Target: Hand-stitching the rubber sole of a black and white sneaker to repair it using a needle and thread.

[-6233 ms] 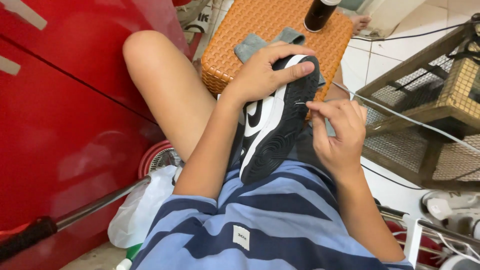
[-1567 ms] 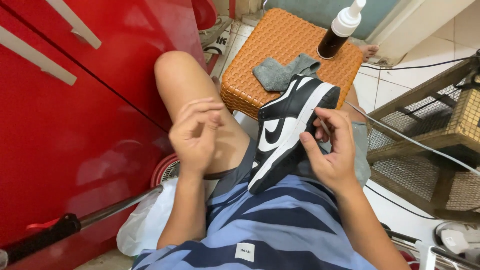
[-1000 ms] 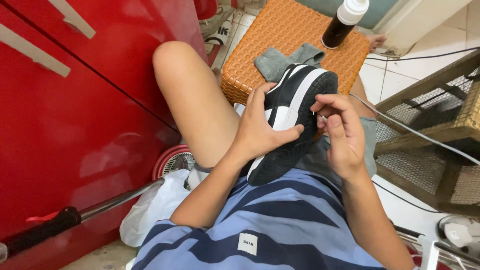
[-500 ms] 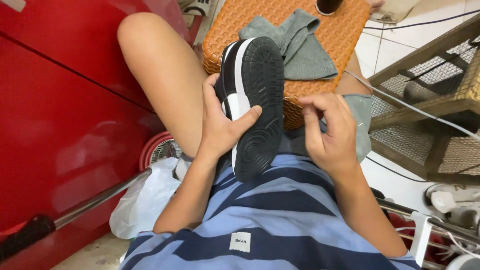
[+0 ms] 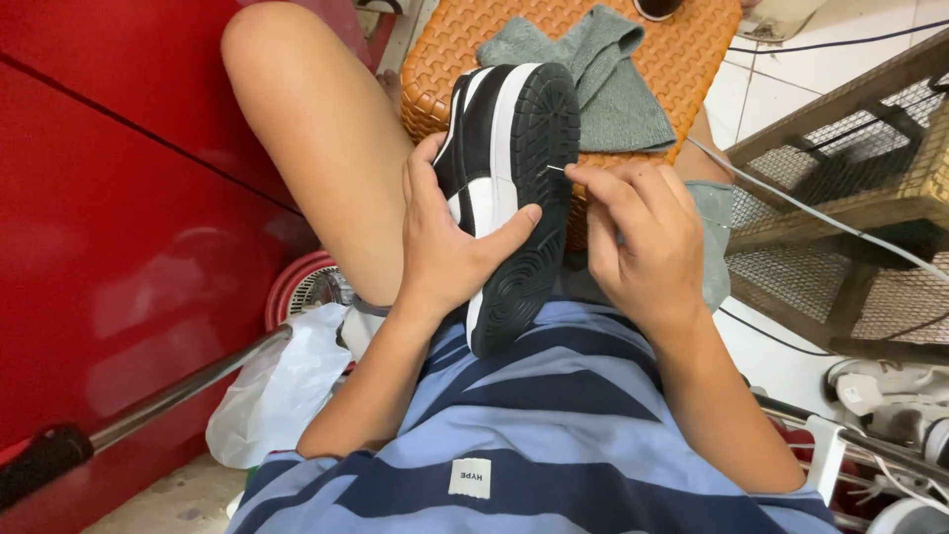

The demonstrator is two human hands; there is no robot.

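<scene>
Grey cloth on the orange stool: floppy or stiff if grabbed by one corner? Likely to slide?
Probably floppy: the grey cloth lies crumpled in soft folds on the orange woven stool, so it would likely drape rather than hold shape. It looks light for its spread. Sliding seems unlikely, since the stool's textured weave should grip the fabric somewhat.
</scene>
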